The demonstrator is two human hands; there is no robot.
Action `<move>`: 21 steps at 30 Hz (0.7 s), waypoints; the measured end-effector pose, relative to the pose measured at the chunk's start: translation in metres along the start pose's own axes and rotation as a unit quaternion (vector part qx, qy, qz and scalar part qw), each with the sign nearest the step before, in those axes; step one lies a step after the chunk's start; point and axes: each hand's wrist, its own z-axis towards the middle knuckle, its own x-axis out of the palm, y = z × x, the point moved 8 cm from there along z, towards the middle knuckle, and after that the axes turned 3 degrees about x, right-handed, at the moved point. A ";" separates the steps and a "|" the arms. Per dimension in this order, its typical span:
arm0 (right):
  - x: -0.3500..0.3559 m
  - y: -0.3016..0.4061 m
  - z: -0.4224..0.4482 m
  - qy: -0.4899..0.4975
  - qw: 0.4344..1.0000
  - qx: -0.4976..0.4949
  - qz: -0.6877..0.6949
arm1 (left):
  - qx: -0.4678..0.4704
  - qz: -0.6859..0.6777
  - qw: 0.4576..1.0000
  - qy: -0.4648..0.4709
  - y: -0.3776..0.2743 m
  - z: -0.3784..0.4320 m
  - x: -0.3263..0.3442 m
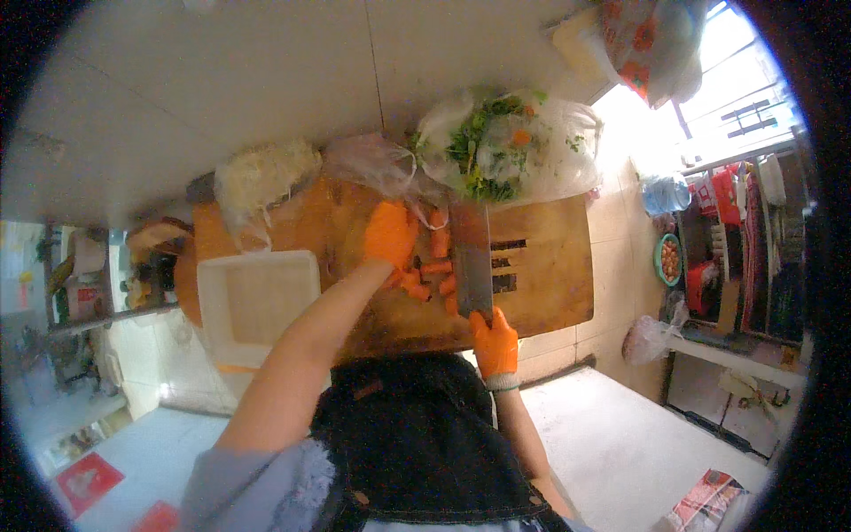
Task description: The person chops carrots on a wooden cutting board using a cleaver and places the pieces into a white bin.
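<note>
My right hand, in an orange glove with a pale cuff, grips the handle end of a broad-bladed cleaver. The blade lies over the wooden cutting board, pointing away from me. Just left of it are several orange carrot pieces. My left hand, also in an orange glove, is down at the board beside the pieces; its fingers are turned away, and whether they hold anything is hidden. An empty white plastic tray sits at the board's left.
Behind the board lie a clear bag of leafy greens, a thin plastic bag and a bag of pale food. At the right are a green basket of round items, a blue water bottle and a loaded shelf.
</note>
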 end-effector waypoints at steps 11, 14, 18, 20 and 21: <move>0.056 0.009 0.001 0.140 0.982 -0.098 -0.085 | -0.241 -0.242 0.933 -0.114 0.086 -0.095 -0.062; 0.094 0.039 -0.005 0.217 0.954 -0.144 -0.150 | -0.208 -0.175 0.959 -0.085 0.084 -0.133 -0.083; 0.113 0.054 0.008 0.206 0.940 -0.134 -0.236 | -0.109 -0.091 0.989 -0.051 0.067 -0.165 -0.061; 0.112 0.052 0.017 0.157 0.945 -0.135 -0.251 | -0.100 -0.119 0.987 -0.033 0.050 -0.161 -0.043; 0.113 0.049 0.021 0.134 0.946 -0.137 -0.259 | -0.098 -0.134 0.986 -0.026 0.048 -0.159 -0.035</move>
